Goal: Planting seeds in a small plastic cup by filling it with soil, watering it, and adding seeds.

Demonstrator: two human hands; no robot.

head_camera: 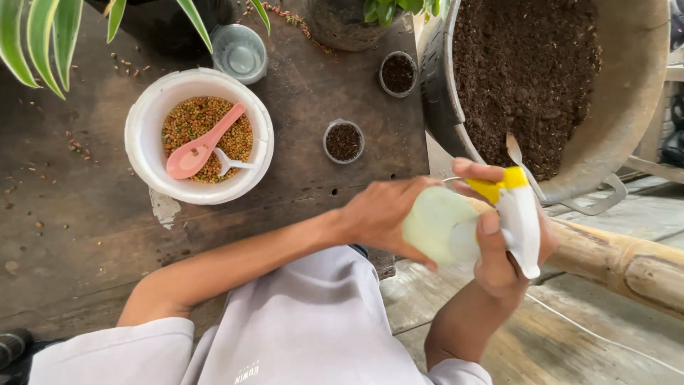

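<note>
- Striped green leaves (43,36) hanging in at the top left corner, above a dark wooden table (85,228) strewn with loose pellets.
- White bowl (199,135) on the table, holding mixed brown-green pellets, a pink spoon (201,144) and a small white spoon (231,164) lying in them.
- Clear empty cup (239,51) behind the bowl, upright.
- Two small cups of dark soil on the table: one (343,140) right of the bowl, another (397,73) further back.
- Left hand (388,217) reaching across the body, fingers wrapped around the pale body of a spray bottle (445,224).
- Bottle held off the table edge, over the floor, tilted on its side, below the soil basin.
- Right hand (506,246) gripping the bottle's white-and-yellow trigger head (516,214), fingers clenched around it, thumb lying across.
- Large metal basin (627,93) of dark soil at upper right, a spoon handle (520,160) stuck in the soil.
- Thick bamboo pole (627,264) running under the right hand.
</note>
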